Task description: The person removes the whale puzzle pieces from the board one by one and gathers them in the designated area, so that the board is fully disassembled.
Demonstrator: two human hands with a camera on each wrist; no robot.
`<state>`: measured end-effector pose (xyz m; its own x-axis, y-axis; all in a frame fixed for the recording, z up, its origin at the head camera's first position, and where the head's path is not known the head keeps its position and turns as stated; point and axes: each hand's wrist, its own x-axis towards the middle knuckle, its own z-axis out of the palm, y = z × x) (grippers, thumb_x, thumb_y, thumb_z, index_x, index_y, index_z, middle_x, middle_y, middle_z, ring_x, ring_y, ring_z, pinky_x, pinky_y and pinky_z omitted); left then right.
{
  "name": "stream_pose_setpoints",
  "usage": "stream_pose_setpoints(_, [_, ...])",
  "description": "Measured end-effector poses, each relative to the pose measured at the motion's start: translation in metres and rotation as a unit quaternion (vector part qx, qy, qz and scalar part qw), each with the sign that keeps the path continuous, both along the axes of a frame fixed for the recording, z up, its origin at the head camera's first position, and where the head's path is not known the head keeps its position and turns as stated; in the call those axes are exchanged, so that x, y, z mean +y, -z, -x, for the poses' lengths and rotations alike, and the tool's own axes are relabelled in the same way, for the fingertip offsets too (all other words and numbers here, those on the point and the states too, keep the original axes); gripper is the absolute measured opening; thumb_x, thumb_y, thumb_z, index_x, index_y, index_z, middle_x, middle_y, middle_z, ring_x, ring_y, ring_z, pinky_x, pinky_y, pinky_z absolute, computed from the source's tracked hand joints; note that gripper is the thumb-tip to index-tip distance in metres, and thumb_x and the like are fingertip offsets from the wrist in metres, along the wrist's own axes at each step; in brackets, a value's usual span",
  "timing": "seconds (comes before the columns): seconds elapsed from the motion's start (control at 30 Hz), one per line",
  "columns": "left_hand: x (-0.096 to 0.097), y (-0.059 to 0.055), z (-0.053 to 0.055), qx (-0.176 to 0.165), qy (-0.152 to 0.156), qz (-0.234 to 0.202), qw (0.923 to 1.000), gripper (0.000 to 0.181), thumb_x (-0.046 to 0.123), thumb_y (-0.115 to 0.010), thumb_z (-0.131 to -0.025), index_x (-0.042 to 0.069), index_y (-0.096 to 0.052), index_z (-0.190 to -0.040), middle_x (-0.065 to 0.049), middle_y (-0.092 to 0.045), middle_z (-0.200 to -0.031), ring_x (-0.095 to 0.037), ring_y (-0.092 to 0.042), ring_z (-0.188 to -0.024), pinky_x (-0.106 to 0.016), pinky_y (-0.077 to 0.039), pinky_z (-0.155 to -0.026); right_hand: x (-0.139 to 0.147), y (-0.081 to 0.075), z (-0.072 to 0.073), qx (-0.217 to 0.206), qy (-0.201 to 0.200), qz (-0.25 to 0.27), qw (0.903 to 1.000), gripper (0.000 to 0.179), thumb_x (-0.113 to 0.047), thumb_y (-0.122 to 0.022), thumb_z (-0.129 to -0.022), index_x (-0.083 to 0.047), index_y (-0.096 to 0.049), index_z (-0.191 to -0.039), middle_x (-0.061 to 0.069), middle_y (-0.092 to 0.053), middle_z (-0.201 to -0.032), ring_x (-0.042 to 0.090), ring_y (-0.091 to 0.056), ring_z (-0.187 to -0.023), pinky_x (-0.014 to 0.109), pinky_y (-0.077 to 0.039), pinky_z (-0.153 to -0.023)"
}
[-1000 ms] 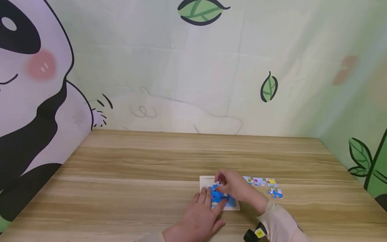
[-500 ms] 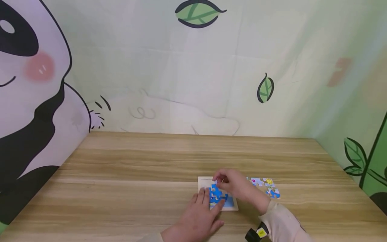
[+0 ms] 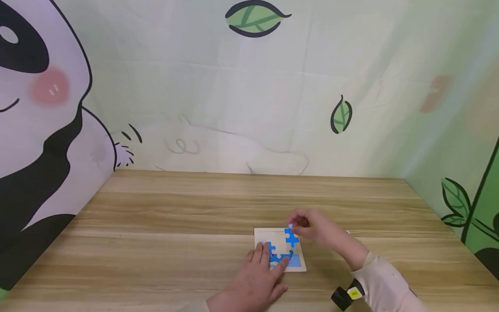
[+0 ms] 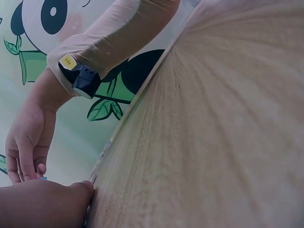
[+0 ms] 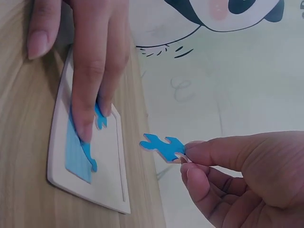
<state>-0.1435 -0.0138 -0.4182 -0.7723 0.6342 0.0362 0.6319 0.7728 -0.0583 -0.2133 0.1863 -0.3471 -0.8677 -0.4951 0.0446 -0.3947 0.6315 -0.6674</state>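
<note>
The right hand [image 3: 320, 230] pinches the blue piece [image 3: 291, 238] by one edge above the tray [image 3: 280, 237], risking a slip, while the left hand [image 3: 255, 274], fingers extended, could dislodge laid pieces [image 5: 100, 119] by pressing, though contact is partly hidden.

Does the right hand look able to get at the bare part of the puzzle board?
Probably yes: the right hand pinches a blue piece close by, and nothing shows between it and the bare part of the puzzle board. The left hand mainly covers the near-left side.
</note>
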Motion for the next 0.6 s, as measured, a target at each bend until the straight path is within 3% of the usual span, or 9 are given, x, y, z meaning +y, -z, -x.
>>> stream_pose_setpoints(0.33, [-0.001, 0.001, 0.0, 0.024, 0.01, 0.007, 0.9996, 0.057, 0.058, -0.031, -0.099, 0.029, -0.036, -0.148, -0.029, -0.042, -0.143, -0.04, -0.043, -0.133, -0.044, -0.042, -0.107, 0.017, -0.008, -0.001, 0.014, -0.003, -0.008, 0.9999, 0.011, -0.003, -0.061, -0.091, -0.001, -0.064, -0.101, 0.004, -0.062, -0.084, 0.01, -0.054, -0.071, 0.019, -0.049, -0.063])
stream_pose_setpoints(0.6, [0.0, 0.002, 0.0, 0.024, 0.009, 0.003, 0.9997, 0.058, 0.058, -0.031, -0.098, 0.03, -0.035, -0.149, -0.029, -0.041, -0.143, -0.04, -0.043, -0.134, -0.045, -0.041, -0.107, 0.034, -0.01, -0.003, 0.01, 0.008, -0.013, 0.9998, 0.014, -0.007, -0.061, -0.092, 0.0, -0.064, -0.104, 0.004, -0.063, -0.086, 0.01, -0.054, -0.072, 0.02, -0.049, -0.062])
